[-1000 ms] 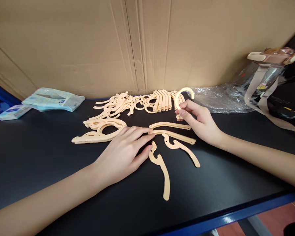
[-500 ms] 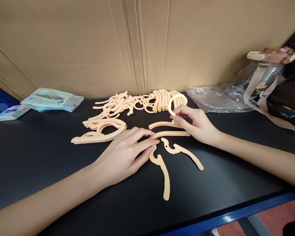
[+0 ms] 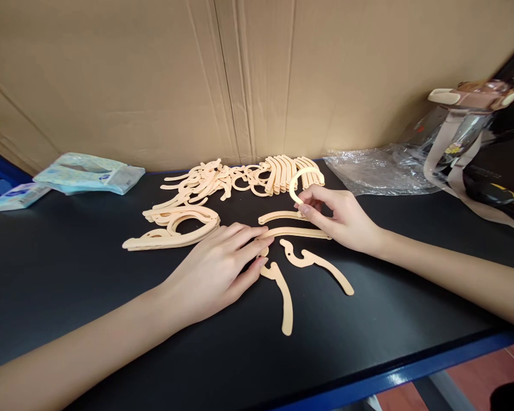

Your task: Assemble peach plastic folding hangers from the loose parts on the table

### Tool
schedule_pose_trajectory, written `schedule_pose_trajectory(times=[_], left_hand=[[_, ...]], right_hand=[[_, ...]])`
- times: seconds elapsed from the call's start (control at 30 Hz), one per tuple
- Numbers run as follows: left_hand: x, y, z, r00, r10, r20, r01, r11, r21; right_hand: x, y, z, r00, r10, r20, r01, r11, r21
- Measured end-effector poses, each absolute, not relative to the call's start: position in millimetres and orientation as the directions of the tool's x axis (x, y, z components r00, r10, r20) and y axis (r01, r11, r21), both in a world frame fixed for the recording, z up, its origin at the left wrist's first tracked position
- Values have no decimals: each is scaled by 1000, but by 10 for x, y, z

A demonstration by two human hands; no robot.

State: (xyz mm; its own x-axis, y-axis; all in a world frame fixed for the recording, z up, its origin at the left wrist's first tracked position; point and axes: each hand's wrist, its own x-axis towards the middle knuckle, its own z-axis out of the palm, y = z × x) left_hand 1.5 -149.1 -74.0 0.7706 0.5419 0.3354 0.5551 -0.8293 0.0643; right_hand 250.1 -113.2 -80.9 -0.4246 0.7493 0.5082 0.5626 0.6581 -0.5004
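My right hand [image 3: 336, 214] pinches a beige plastic hanger hook [image 3: 294, 185] by its lower end, its curve raised above the table. My left hand [image 3: 229, 262] has its fingertips closed at the end of a notched folding hanger arm [image 3: 286, 297] that lies pointing toward me. The index finger also touches the end of a long curved hanger bar [image 3: 293, 232]. Behind that bar lies a shorter curved bar [image 3: 280, 216], partly behind my right hand. A second notched arm [image 3: 321, 262] rests on the table to the right.
Folded hangers [image 3: 192, 225] are stacked left of my left hand. Behind them are a heap of loose hanger parts [image 3: 209, 180] and a row of bars [image 3: 282, 174]. A tissue pack [image 3: 89, 171], a clear plastic bag [image 3: 372, 171] and a strapped bottle [image 3: 466, 125] stand around the black table [image 3: 368, 354].
The notched arm under my left fingertips has shifted slightly away from me and left. My right hand still holds the hook, moved very slightly left.
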Motion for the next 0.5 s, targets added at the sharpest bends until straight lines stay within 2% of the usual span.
schedule_pose_trajectory(times=[0.5], left_hand=[[10,-1507,-735,739,578,346,586,-805,93]], right_hand=[[2514,-1136,-809,-409,750,520,562,656,-503]])
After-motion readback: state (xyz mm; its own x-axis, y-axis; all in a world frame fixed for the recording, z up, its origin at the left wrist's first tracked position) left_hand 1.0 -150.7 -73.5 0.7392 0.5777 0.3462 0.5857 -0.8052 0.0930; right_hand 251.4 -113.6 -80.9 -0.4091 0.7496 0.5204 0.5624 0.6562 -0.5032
